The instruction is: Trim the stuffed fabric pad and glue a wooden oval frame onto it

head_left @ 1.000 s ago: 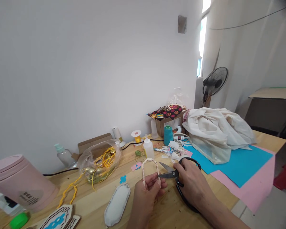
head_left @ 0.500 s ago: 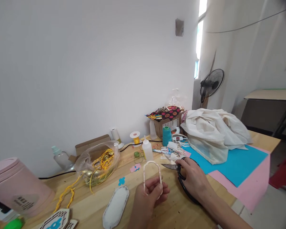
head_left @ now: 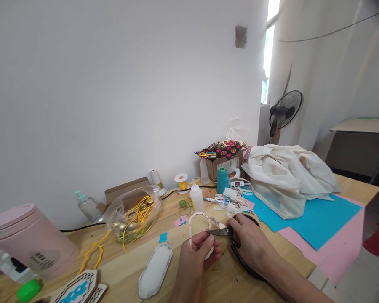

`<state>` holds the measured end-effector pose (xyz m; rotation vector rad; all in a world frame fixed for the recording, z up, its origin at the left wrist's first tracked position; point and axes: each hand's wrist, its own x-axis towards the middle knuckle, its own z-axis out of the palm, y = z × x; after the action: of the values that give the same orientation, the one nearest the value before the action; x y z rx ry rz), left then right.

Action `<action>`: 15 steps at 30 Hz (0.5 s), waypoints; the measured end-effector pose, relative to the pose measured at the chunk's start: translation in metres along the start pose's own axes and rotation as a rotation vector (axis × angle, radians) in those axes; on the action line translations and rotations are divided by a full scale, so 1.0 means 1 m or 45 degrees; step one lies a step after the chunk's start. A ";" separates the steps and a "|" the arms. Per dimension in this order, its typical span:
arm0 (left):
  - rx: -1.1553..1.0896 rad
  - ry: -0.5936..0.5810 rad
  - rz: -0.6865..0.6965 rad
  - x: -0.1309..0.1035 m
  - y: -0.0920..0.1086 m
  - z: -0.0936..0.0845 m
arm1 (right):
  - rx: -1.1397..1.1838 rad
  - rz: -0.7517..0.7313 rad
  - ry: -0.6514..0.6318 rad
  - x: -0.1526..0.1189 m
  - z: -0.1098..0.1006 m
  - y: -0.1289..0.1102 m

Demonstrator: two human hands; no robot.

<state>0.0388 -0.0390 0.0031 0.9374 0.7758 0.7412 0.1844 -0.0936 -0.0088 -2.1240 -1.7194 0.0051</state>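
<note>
My left hand (head_left: 197, 250) is closed on the lower part of a thin, pale oval frame (head_left: 191, 223). In my right hand (head_left: 248, 240) are black-handled scissors (head_left: 220, 232), their blades pointing left across the frame's right side, close to my left fingertips. A narrow pale strip (head_left: 217, 223) sticks out to the right of the frame, above the blades. On the table left of my left hand lies a white elongated panel with a grey edge (head_left: 155, 271). Blue (head_left: 163, 237) and pink (head_left: 180, 221) flower-shaped pieces lie behind it.
Behind my hands are a white squeeze bottle (head_left: 196, 198), teal thread (head_left: 222, 181) and paper scraps (head_left: 230, 202). Blue sheet (head_left: 322, 223) and white cloth (head_left: 278, 176) lie right. Left are a pink bin (head_left: 34, 240), a bag of yellow cord (head_left: 132, 214) and a green cap (head_left: 28, 290).
The scissors have moved left, and their blades now reach across the frame's right side. A pale strip now shows beside the frame. The camera view has shifted slightly.
</note>
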 end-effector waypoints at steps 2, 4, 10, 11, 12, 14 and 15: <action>0.012 0.010 0.005 0.000 0.001 0.000 | -0.024 0.013 -0.005 0.001 0.001 -0.001; 0.022 0.020 0.006 0.000 0.002 -0.001 | -0.049 0.028 -0.005 0.002 0.003 -0.002; 0.036 -0.029 -0.053 -0.005 -0.005 0.002 | -0.100 0.186 0.062 0.011 0.003 0.007; 0.042 -0.049 -0.076 -0.006 -0.007 0.002 | -0.105 0.244 0.085 0.013 0.002 0.011; 0.045 -0.067 -0.096 -0.007 -0.007 0.003 | -0.105 0.287 0.109 0.015 0.001 0.015; -0.009 -0.040 -0.065 -0.007 -0.005 0.002 | -0.079 0.289 0.138 0.015 0.000 0.019; -0.037 -0.013 -0.039 -0.005 -0.002 0.002 | -0.058 0.260 0.145 0.014 0.000 0.020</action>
<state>0.0379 -0.0449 0.0033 0.9009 0.7668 0.7188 0.2064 -0.0830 -0.0116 -2.2780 -1.4461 -0.0965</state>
